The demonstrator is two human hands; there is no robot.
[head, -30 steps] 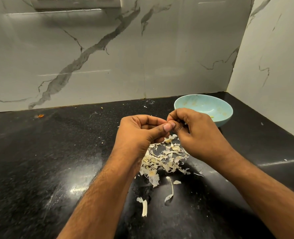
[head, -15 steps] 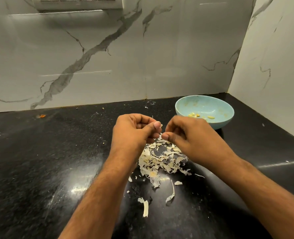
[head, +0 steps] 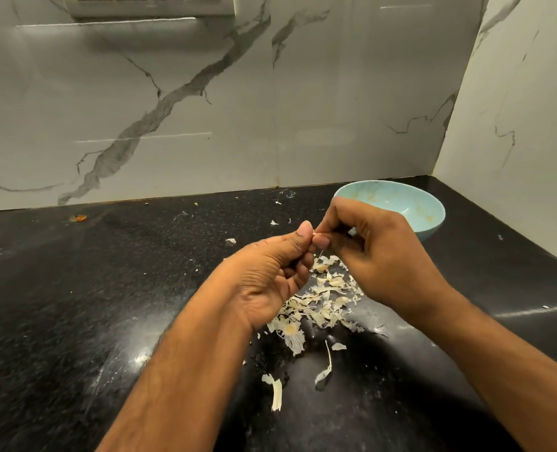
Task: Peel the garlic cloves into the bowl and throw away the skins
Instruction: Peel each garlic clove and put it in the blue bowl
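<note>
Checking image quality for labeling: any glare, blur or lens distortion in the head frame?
Head view: bright glare patches on the black countertop near the left forearm and along the right edge; wide-angle bending of the marble backsplash; left hand and right hand fairly sharp; the pinched garlic piece too small to resolve.

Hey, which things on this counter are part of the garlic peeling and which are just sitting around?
Part of the job: garlic clove pinched between left hand and right hand; light blue bowl; pile of skins.
Lying about: orange scrap; switch plate.
</note>
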